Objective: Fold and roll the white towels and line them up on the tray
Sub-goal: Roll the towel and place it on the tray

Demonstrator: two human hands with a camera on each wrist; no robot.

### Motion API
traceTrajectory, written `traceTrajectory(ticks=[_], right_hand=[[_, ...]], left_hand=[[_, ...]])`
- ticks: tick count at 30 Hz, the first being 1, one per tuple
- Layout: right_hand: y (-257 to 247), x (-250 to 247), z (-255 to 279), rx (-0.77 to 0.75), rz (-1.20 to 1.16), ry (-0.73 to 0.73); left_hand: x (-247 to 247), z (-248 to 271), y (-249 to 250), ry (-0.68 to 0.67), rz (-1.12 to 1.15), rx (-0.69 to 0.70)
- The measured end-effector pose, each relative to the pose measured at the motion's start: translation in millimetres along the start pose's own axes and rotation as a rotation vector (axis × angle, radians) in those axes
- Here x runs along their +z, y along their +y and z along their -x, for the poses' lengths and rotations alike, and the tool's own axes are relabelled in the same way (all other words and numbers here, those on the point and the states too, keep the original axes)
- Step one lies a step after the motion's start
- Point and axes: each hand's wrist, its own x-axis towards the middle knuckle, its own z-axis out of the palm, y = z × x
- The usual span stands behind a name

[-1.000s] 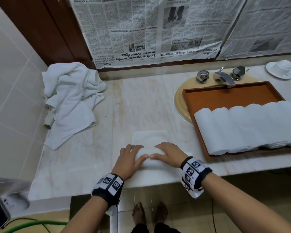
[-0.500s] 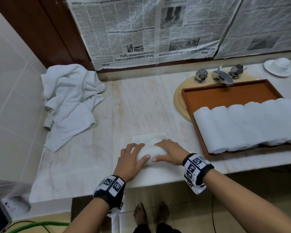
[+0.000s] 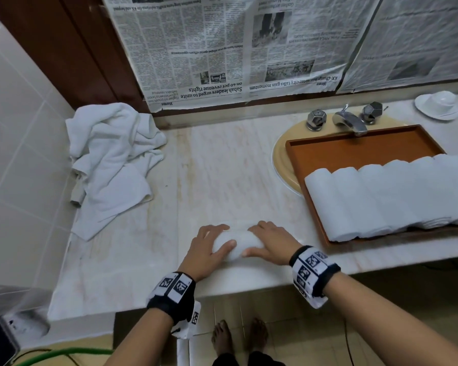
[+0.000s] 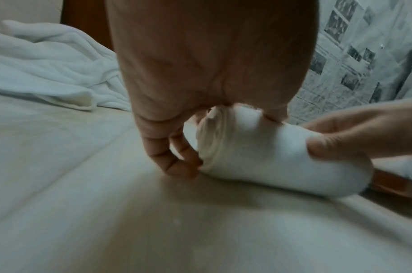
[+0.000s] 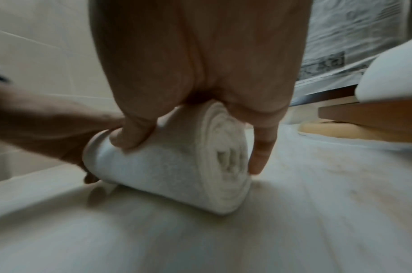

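From the head view, your left hand (image 3: 206, 250) and right hand (image 3: 271, 243) both curl over the rolled towel (image 3: 236, 245) near the front edge of the counter (image 3: 222, 167), thumbs on its near side, fingers over the top; the roll looks finished, so keep even pressure on both ends as you lift it, and set it just beside the leftmost of the rolled towels (image 3: 389, 196) lined up on the tray (image 3: 354, 149). The loose pile of towels (image 3: 111, 165) waits at the far left. At the left wrist, your fingers (image 4: 176, 162) wrap the roll's end, where the spiral layers look snug. At the right wrist, the thumb (image 5: 132, 133) presses the side and a finger braces the spiral face: white terry, tightly wound, seemingly even.
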Motion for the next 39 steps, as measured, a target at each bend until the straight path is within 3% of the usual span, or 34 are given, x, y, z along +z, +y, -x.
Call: traceTrajectory(ticks=[3,10,17,28,34,39], right_hand=[[3.0,-7.7,-6.2,0.026,-0.104,-0.029],[-0.6,-4.1,-3.8,0.159,-0.185,0.015],[0.3,-16.2,-10.2,0.274,-0.262,-0.091],[4.4,-6.4,12.7,0.181,-0.213,-0.133],[1.5,0.6,24.3,0.169,-0.312,-0.061],[0.7,-0.6,31.8,0.183,-0.383,-0.039]], left_hand=[[0.4,6.4,0.7,0.04,-0.029,0.054],[-19.3,-41.5,4.8,-0.119,-0.185,-0.088],[-24.8,-51.4,25.7,-0.124,-0.241,-0.156],[-27.4,-33.5,29.7,-0.364,-0.343,-0.063],[-25.7,-17.2,25.1,-0.359,-0.327,0.011],[-29.1,-9.7,18.4,-0.367,-0.153,-0.018]])
